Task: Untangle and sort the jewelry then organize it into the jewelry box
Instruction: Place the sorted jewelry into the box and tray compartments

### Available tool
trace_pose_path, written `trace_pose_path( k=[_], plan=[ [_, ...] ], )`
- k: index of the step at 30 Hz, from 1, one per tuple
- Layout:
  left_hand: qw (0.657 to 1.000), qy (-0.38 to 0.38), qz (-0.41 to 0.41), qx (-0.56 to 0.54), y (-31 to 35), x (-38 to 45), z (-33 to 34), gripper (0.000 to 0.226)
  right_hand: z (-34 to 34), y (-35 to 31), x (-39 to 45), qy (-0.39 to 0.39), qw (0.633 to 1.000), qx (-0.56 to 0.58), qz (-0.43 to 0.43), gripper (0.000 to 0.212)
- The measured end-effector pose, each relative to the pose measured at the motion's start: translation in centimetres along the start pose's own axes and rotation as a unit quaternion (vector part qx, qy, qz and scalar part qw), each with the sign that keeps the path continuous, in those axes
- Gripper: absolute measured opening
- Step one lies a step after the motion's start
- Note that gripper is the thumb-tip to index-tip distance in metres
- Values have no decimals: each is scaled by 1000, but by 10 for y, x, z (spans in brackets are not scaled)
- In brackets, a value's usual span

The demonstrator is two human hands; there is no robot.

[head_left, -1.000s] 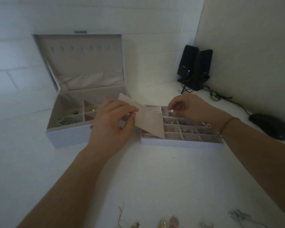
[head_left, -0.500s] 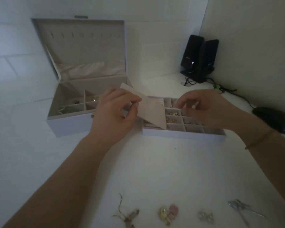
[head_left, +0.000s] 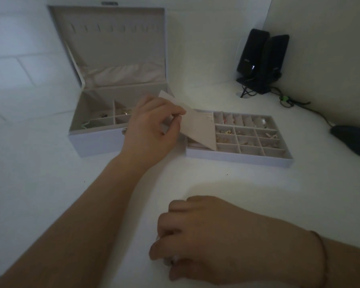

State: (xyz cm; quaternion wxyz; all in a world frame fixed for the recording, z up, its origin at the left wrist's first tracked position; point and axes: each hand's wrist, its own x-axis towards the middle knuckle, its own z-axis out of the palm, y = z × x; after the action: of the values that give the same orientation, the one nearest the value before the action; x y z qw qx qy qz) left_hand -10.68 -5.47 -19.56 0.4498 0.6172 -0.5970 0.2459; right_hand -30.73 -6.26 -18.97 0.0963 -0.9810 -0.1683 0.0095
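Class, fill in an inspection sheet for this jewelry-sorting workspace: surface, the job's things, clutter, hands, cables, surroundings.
Surface: white tabletop.
Job's things: open pale lilac jewelry box with upright lid, small pieces in its compartments; separate grey-lined divided tray to its right, several cells holding small jewelry.
Clutter: two black speakers; black computer mouse.
Hands: left hand pinches a beige flap raised over the tray's left end; right hand curled over something small on the table, unclear.
Cables: dark cables along the wall.
Surroundings: white brick wall, beige partition.
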Motion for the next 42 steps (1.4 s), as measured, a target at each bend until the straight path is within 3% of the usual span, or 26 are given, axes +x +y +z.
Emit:
trace_pose_path(
  k=[2, 15, 20, 23, 25, 39, 42],
  plan=[
    [1000, 0, -3, 0, 0, 0, 0, 11, 4, 0, 1, 8, 1000, 8, -7, 17],
    [1000, -14, -7, 13, -2, 0, -1, 11, -19, 15, -13, 2, 993, 92, 69, 12],
    [1000, -15, -14, 6, -2, -1, -1, 11, -46, 56, -46, 117, 968, 66, 213, 10],
    [1000, -13, -11, 4, -2, -1, 0, 11, -43, 94, -63, 232, 919, 29, 319, 11],
    [1000, -13, -9, 5, -1, 0, 1, 10, -34, 114, -68, 262, 893, -6, 365, 10],
    [1000, -14, -12, 10, -2, 0, -1, 11, -19, 125, -64, 224, 940, -52, 252, 13],
    [1000, -10, -15, 10, -1, 0, -1, 11, -22, 120, -64, 252, 935, 23, 249, 26]
  ],
)
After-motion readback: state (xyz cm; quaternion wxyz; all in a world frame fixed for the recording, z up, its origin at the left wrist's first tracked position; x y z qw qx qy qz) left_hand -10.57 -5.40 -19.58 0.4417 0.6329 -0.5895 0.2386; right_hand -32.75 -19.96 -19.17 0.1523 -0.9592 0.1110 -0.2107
